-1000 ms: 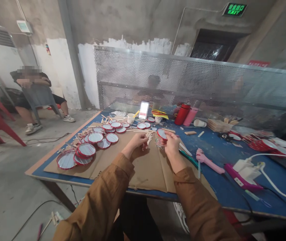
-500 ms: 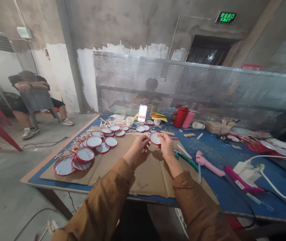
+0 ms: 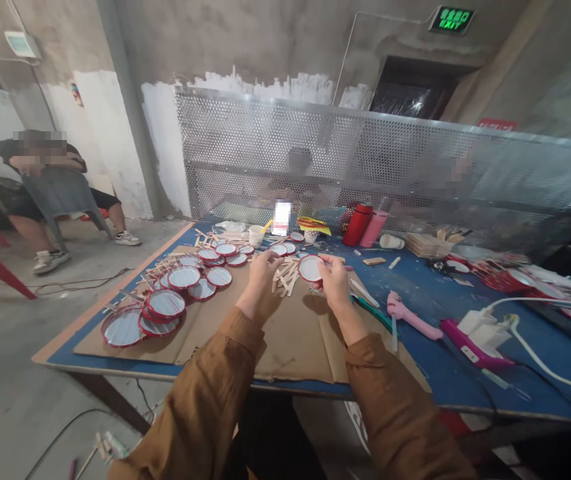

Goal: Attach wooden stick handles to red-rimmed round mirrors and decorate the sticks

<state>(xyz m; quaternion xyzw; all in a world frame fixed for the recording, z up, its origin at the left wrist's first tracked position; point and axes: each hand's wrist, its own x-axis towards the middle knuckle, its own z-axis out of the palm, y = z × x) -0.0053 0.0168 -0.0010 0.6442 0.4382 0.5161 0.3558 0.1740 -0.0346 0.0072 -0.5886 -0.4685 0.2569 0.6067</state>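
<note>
My right hand (image 3: 334,281) grips a small round disc (image 3: 310,268) with a red rim and a pale face, held up over the cardboard (image 3: 295,353) with the thumb on its edge. Left of it, my left hand (image 3: 263,270) is closed, fingers curled together beside a loose pile of short flat wooden sticks (image 3: 287,276). Whatever sits in those fingertips, if anything, is hidden. Many more red-rimmed discs (image 3: 166,304) lie overlapped on the left of the cardboard, several with wooden sticks at their edges.
On the right of the blue table (image 3: 365,283) lie a pink glue gun (image 3: 413,316), a purple power strip (image 3: 475,345) with white plugs, and cables. A red bottle (image 3: 357,225), paper cup (image 3: 256,235) and phone (image 3: 281,217) stand behind, before a perforated metal screen (image 3: 245,147). A person (image 3: 50,180) sits at left.
My left hand has moved away from the disc, left and forward to the wooden sticks, which now show more. The disc stays in my right hand. The view has shifted slightly.
</note>
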